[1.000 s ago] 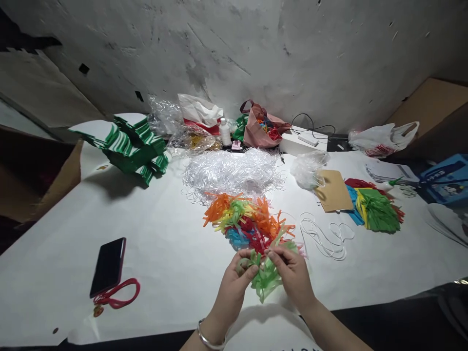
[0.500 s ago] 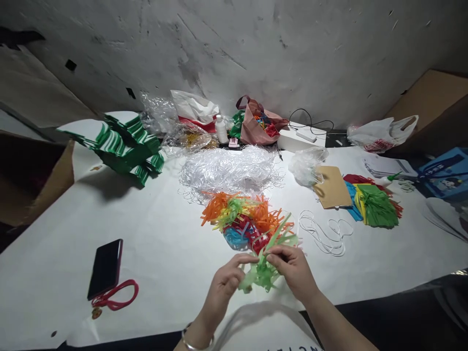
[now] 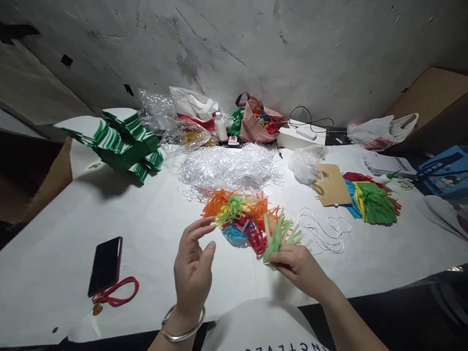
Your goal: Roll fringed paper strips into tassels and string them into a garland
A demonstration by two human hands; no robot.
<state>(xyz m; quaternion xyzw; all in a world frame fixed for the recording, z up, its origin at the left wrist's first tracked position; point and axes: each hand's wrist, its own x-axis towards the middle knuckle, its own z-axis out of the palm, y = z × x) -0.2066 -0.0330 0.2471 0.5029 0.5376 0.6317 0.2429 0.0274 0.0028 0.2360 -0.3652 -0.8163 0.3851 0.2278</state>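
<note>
My right hand (image 3: 298, 265) pinches a light green fringed paper tassel (image 3: 278, 233) by its base, the strips pointing up over the table. My left hand (image 3: 193, 265) hovers apart from it to the left, fingers spread and holding nothing, a metal bangle (image 3: 182, 327) on its wrist. Just beyond both hands lies a heap of fringed tassels (image 3: 239, 217) in orange, yellow-green, red and blue on the white paper-covered table (image 3: 153, 243).
A dark phone (image 3: 106, 264) with a red cord lies front left. White string loops (image 3: 323, 230) lie right of the heap, shredded clear plastic (image 3: 228, 168) behind it. Green striped paper (image 3: 120, 146) stands back left; card and coloured fringes (image 3: 369, 202) right; bags and a bottle line the wall.
Both hands were together on the green tassel. My left hand has let go and moved left and up, opening; my right hand has lifted the tassel upright to the right.
</note>
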